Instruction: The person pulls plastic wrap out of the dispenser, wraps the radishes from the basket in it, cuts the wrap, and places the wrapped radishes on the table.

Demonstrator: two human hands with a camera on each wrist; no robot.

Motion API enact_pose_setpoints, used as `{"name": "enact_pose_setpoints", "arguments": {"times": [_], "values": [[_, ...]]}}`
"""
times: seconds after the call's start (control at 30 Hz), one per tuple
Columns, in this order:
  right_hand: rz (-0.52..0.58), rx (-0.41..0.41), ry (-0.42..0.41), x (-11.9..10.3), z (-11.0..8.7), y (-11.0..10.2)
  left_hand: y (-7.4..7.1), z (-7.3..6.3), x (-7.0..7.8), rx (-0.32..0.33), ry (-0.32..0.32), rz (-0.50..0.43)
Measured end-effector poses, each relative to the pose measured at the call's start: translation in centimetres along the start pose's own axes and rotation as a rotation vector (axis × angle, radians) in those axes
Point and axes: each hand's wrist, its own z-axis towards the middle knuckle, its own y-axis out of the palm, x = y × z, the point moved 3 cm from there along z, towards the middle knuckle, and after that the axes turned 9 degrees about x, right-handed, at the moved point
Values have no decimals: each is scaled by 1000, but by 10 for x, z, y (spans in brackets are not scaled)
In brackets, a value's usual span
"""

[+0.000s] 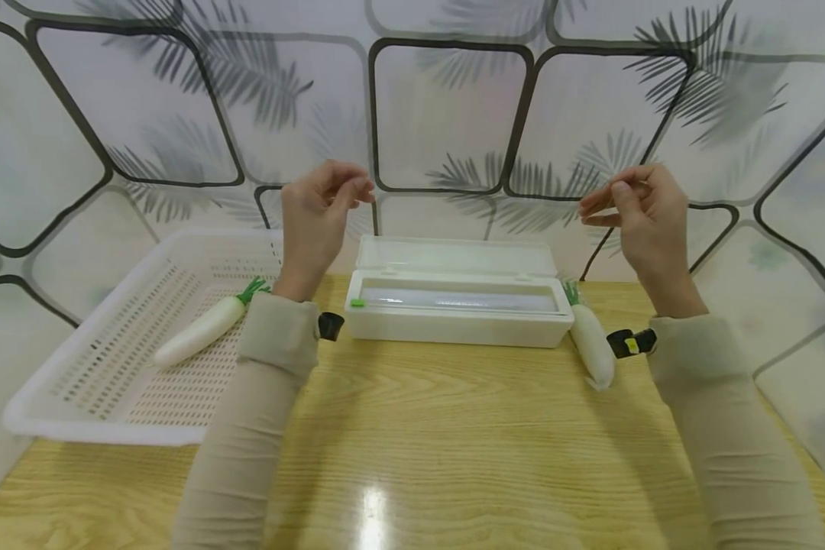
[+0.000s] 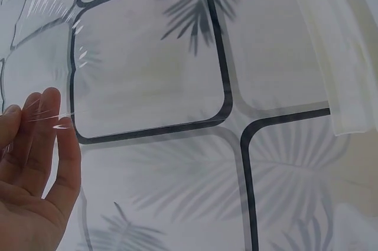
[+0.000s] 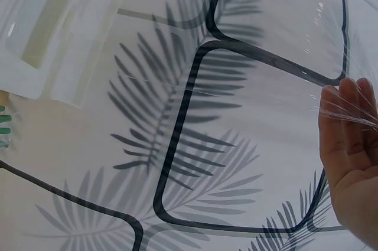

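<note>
Clear cling film spans the air between both raised hands, showing mostly as glints and creases. My left hand [image 1: 319,221] pinches one corner of it between thumb and fingers; in the left wrist view, fine creases of the cling film [image 2: 44,116] cross the fingertips. At the other side my right hand [image 1: 649,221] pinches the opposite corner, where the cling film [image 3: 348,118] gathers in folds over the fingers. Below and between them stands a white cling film dispenser [image 1: 461,328], its clear lid [image 1: 457,256] raised, a roll [image 1: 457,298] inside and a green slider [image 1: 357,303] at its left end.
A white radish [image 1: 591,347] with green stalks lies against the dispenser's right end, near the right forearm. On the left, a white perforated basket [image 1: 110,435] holds another white radish [image 1: 202,332]. The wooden table [image 1: 440,428] meets a patterned wall covering [image 1: 454,114] behind.
</note>
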Motion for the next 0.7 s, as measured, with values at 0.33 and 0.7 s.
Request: {"name": "enact_pose_setpoints", "arguments": {"times": [0.33,0.7], "values": [[7,49,-67,-25,8,-3,-2,14,22,20,45,-83],[116,47,-58,-38,5,-5,-7,15,38,24,73,-181]]}}
